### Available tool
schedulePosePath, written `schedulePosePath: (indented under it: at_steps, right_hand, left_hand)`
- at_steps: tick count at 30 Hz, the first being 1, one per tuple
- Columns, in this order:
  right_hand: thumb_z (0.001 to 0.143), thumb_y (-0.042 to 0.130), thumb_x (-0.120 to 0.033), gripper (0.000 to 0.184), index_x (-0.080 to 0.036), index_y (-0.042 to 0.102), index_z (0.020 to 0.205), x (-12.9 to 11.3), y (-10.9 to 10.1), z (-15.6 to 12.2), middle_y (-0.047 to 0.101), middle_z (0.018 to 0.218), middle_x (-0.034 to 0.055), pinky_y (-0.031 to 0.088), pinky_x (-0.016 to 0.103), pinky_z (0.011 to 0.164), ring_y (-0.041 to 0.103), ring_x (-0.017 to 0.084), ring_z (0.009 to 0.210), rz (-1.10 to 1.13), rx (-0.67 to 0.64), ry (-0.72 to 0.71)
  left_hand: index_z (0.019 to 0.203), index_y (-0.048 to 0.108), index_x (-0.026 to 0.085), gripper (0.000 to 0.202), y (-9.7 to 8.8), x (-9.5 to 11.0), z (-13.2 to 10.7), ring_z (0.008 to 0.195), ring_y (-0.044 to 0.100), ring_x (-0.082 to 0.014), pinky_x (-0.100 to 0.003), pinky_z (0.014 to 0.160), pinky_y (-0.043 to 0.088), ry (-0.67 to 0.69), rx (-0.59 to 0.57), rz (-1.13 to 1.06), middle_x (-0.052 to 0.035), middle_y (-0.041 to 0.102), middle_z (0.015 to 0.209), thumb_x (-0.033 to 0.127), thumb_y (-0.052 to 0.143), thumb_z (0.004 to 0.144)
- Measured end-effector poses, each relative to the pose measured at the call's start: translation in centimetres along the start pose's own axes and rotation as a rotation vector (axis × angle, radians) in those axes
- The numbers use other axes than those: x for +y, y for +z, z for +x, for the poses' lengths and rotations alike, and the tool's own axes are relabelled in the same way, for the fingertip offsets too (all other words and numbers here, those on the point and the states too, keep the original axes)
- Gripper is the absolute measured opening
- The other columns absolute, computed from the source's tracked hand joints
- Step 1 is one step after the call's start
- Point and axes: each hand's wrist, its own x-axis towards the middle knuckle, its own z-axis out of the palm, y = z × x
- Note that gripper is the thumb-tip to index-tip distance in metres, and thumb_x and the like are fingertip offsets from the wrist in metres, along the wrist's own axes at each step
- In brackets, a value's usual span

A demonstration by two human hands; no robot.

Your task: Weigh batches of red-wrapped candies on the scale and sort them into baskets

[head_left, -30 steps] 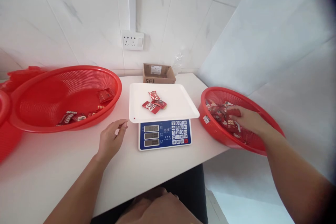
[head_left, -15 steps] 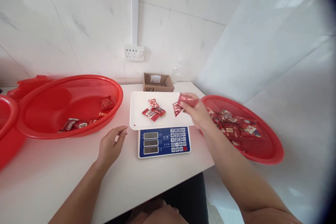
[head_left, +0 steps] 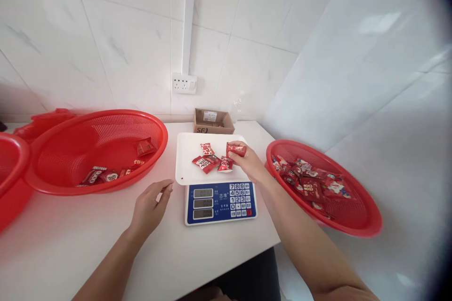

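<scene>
My right hand (head_left: 249, 162) pinches a small red snack packet (head_left: 236, 149) above the right part of the white weighing tray (head_left: 185, 150). Just below that packet, a red-and-white packet (head_left: 225, 164) rests on the tray. Further left on it lie a patterned packet (head_left: 207, 149), a red packet with white print (head_left: 202, 163) and a darker red packet (head_left: 213, 158), close together. The tray sits on a blue digital scale (head_left: 221, 202) with a keypad and lit readouts. My left hand (head_left: 150, 204) hovers near the tray's front left corner, fingers loosely bent, holding nothing.
On the right, a red basket (head_left: 370, 216) contains many packets. A large red basket (head_left: 106, 120) on the left has several packets inside, beside another red basket (head_left: 14, 143). Behind the tray stands a cardboard box (head_left: 213, 128) near the wall socket (head_left: 184, 83).
One red-and-white packet now lies on the tray's right side; my right hand has moved left and still holds a red packet. The view has tilted up slightly. My left hand is nearly still.
</scene>
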Motion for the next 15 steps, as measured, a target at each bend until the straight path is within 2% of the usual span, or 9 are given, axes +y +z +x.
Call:
schedulePosePath:
  at_steps: [3, 8, 12, 15]
  right_hand:
    - [0.069, 0.063, -0.031, 0.033, -0.022, 0.059, 0.101, -0.4, 0.0, 0.0, 0.066, 0.097, 0.0026, 0.050, 0.037, 0.083, 0.063, 0.018, 0.087, -0.073, -0.012, -0.020]
    - [0.074, 0.057, -0.022, 0.030, -0.021, 0.060, 0.104, -1.4, 0.6, 1.2, 0.065, 0.107, 0.0044, 0.045, 0.038, 0.093, 0.061, 0.019, 0.099, -0.310, 0.033, -0.140]
    - [0.077, 0.058, -0.022, 0.046, -0.022, 0.056, 0.123, -1.3, 1.5, 1.5, 0.055, 0.128, 0.0089, 0.037, 0.040, 0.103, 0.051, 0.021, 0.118, -0.575, -0.091, -0.230]
    - [0.080, 0.057, -0.027, 0.050, -0.022, 0.052, 0.129, -1.2, 1.9, 0.8, 0.051, 0.134, 0.0099, 0.032, 0.041, 0.107, 0.045, 0.022, 0.125, -0.652, -0.185, -0.260]
  left_hand:
    - [0.094, 0.066, 0.021, 0.028, 0.1, -0.1, 0.0, 0.074, 0.068, -0.0163, -0.021, 0.049, 0.048, -0.008, -0.008, -0.006, -0.0052, 0.072, 0.082, 0.040, 0.047, 0.085]
    - [0.093, 0.066, 0.021, 0.028, 0.3, -0.2, 0.0, 0.071, 0.067, -0.0161, -0.022, 0.051, 0.049, 0.020, -0.002, -0.004, -0.0048, 0.072, 0.080, 0.040, 0.047, 0.085]
    - [0.093, 0.065, 0.020, 0.027, 0.3, -0.4, 0.0, 0.071, 0.067, -0.0154, -0.020, 0.049, 0.048, 0.013, -0.005, -0.002, -0.0045, 0.072, 0.080, 0.039, 0.047, 0.085]
    - [0.093, 0.065, 0.021, 0.026, 0.3, -0.5, 0.0, 0.071, 0.067, -0.0153, -0.020, 0.049, 0.047, -0.003, -0.011, 0.002, -0.0040, 0.072, 0.079, 0.039, 0.047, 0.085]
